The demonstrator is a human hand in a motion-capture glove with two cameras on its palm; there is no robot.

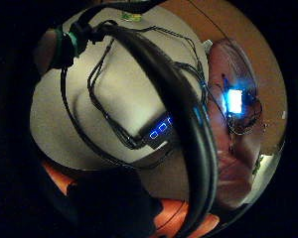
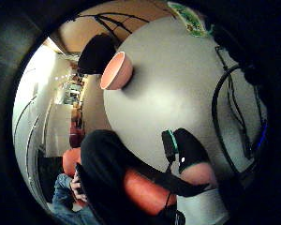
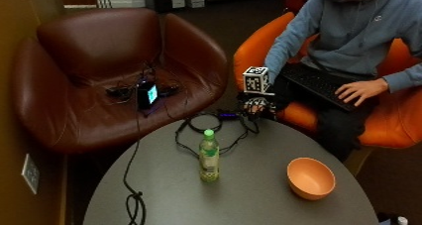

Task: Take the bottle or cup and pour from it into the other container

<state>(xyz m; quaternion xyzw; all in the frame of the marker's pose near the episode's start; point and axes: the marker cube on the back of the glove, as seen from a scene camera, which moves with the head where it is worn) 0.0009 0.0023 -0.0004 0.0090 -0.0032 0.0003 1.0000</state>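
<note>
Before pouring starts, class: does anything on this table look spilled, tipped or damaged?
Nothing stands out. The bottle stands upright with its green cap on, the orange bowl sits level, and the table shows no spill. The gloved right hand rests at the table's edge.

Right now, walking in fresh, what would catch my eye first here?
Probably the green-capped bottle standing upright in the middle of the round grey table, with the orange bowl apart from it, near the table's edge. Then the gloved right hand at the far edge by the cables, holding nothing.
</note>
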